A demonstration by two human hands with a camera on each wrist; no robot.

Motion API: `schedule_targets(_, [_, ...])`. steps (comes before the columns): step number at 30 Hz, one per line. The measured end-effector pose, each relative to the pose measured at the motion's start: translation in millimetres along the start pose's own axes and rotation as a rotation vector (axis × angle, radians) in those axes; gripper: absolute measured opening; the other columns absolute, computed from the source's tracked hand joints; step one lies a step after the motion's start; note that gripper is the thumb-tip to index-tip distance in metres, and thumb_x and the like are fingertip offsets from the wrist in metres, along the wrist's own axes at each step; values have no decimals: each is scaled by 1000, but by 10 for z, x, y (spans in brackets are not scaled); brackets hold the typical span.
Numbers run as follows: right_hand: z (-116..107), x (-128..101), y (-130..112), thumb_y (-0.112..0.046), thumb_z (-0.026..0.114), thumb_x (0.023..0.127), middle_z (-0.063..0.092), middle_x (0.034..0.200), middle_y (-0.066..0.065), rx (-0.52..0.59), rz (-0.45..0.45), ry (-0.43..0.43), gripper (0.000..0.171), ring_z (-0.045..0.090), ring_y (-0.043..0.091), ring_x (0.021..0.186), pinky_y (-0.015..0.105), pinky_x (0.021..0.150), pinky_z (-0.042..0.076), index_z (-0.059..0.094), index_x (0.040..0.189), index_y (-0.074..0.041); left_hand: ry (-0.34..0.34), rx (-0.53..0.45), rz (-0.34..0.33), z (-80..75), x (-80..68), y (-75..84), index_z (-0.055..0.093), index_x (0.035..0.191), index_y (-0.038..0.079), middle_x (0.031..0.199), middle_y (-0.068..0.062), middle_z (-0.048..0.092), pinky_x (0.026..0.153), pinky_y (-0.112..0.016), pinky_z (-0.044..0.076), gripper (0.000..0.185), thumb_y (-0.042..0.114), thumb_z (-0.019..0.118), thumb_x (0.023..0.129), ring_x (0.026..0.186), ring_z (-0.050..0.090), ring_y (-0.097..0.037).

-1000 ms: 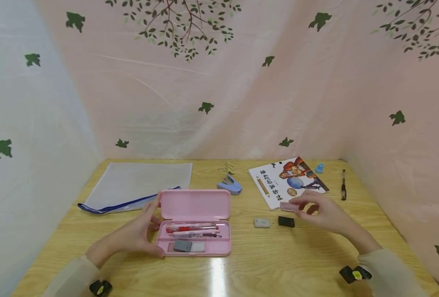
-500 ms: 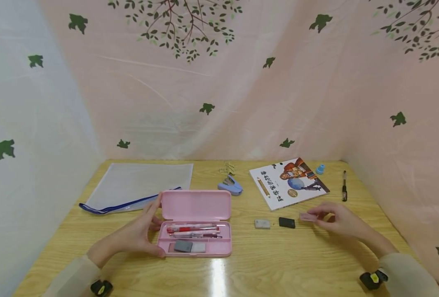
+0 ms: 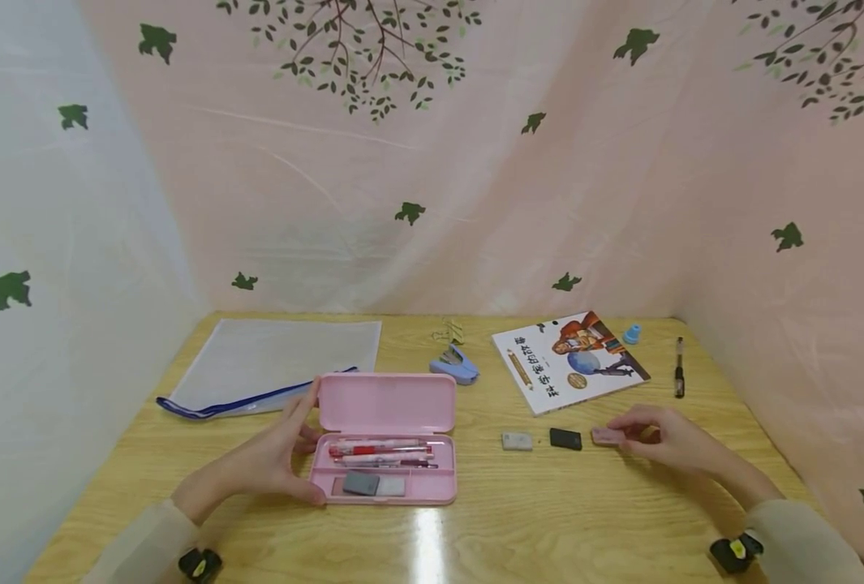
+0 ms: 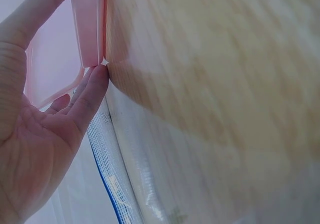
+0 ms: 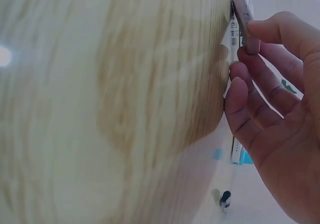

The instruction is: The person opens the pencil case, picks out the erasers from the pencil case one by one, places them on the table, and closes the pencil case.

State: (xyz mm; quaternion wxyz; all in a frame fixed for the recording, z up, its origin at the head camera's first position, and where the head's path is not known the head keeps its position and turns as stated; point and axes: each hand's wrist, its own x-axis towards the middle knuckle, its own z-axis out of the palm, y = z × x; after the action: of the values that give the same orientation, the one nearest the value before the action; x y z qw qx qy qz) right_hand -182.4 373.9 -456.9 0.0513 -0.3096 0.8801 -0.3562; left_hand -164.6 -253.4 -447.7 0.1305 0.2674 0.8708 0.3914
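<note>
An open pink pencil case (image 3: 384, 404) lies mid-table with pens and two erasers in its tray. My left hand (image 3: 274, 458) rests against the case's left end, fingers straight along the lid edge (image 4: 87, 24) and thumb at the near corner; the left hand (image 4: 45, 129) holds nothing else. My right hand (image 3: 654, 440) pinches a small pink eraser (image 3: 608, 435) between thumb and fingers, down at the tabletop just right of a black eraser (image 3: 565, 439). A grey eraser (image 3: 516, 440) lies further left. The right wrist view shows the pink eraser (image 5: 245, 22) under the thumb of the right hand (image 5: 280, 109).
A picture book (image 3: 569, 359) lies behind the erasers, with a small blue item (image 3: 632, 333) and a black pen (image 3: 679, 367) at its right. A blue stapler (image 3: 455, 365) and binder clips (image 3: 446, 331) sit behind the case. A mesh zip pouch (image 3: 274, 361) covers the back left.
My right hand has carried the pink eraser from in front of the book down and right to the table beside the black eraser. The left hand has stayed at the case.
</note>
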Motion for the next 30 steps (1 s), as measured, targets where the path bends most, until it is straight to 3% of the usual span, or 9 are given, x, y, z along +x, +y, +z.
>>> schedule_targets(20, [-6,2,-1,-7,69,97,67,117,17,40,87,-36,31,60,6,87,24,71,54,65,126,3,3,-18,-2,0,18,15,-18,160,35,159,-15,15,101,-44,52,145,40,95,70,117,59,-23])
schedule_targets(25, [-36,54,-190,-11,70,97,63,120,20,56,140,6,35,63,9,92,26,73,57,63,129,3,7,-16,-2,-1,3,13,-19,160,34,158,-15,16,101,-43,52,146,39,95,68,115,59,-22])
schedule_targets(30, [-42,152,-530,-9,70,96,63,121,21,36,87,96,33,65,14,97,28,77,59,65,128,-2,5,-25,4,5,0,23,-18,160,34,158,-15,16,101,-41,52,147,40,96,68,117,59,-23])
